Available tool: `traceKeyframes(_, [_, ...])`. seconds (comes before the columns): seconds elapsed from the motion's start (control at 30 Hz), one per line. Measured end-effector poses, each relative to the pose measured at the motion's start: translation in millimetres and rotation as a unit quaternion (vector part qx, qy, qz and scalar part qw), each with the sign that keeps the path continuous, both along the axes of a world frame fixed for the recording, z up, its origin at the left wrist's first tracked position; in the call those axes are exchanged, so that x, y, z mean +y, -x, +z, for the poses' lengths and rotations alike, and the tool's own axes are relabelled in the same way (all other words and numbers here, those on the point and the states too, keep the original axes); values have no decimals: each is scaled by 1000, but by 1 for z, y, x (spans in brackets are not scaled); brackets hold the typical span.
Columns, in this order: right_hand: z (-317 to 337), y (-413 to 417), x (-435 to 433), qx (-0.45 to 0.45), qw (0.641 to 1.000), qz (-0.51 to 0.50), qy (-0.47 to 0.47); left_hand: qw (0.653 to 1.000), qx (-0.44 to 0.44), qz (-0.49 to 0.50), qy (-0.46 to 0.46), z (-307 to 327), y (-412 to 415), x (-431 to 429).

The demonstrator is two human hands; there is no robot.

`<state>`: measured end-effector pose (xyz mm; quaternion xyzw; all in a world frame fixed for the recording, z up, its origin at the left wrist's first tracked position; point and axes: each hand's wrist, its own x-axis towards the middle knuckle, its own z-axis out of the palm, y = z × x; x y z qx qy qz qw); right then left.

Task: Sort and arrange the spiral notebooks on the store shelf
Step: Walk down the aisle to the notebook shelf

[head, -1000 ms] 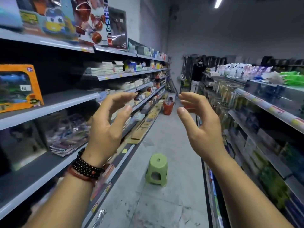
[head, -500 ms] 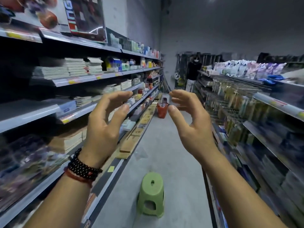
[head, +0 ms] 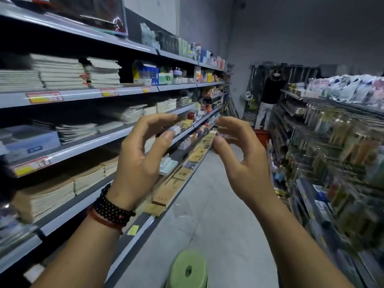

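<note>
Stacks of notebooks [head: 60, 72] lie on the left store shelf [head: 128, 91], with more notebook stacks [head: 74, 132] one level lower and brown-covered stacks [head: 52, 194] below those. My left hand [head: 141, 161], beaded bracelets on its wrist, is raised in the aisle with fingers loosely curved and holds nothing. My right hand [head: 243, 161] is raised beside it, palm facing left, fingers also loosely curved and empty. Neither hand touches a shelf or a notebook.
A green plastic stool [head: 188, 269] stands on the aisle floor right below me. A red basket [head: 260, 137] sits farther down the aisle near a person [head: 270, 94] at the far end. Packed shelves [head: 332, 146] line the right side.
I have moved forward along the aisle, so the stool now sits at the bottom edge and the notebook shelves are closer. Both hands stay raised and empty, a little closer together.
</note>
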<state>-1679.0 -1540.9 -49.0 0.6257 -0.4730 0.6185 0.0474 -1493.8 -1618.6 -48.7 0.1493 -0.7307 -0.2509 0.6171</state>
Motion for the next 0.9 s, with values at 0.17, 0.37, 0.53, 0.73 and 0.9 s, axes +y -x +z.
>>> traceKeyframes(0.17, [9, 74, -93, 4, 997, 70, -31, 999, 15, 44, -23, -3, 69, -70])
traceKeyframes(0.37, [9, 118, -196, 11, 988, 149, -31, 993, 21, 111, -38, -9, 104, -143])
traceKeyframes(0.53, [-7, 123, -282, 12, 980, 197, -31, 987, 26, 156, -37, -18, 105, -207])
traceKeyframes(0.73, [-19, 106, -381, 1, 972, 232, -45, 981, 20, 188, -33, -28, 91, -299])
traceKeyframes(0.9, [-25, 97, -458, 3, 968, 249, -43, 976, 20, 212, -41, -34, 79, -370])
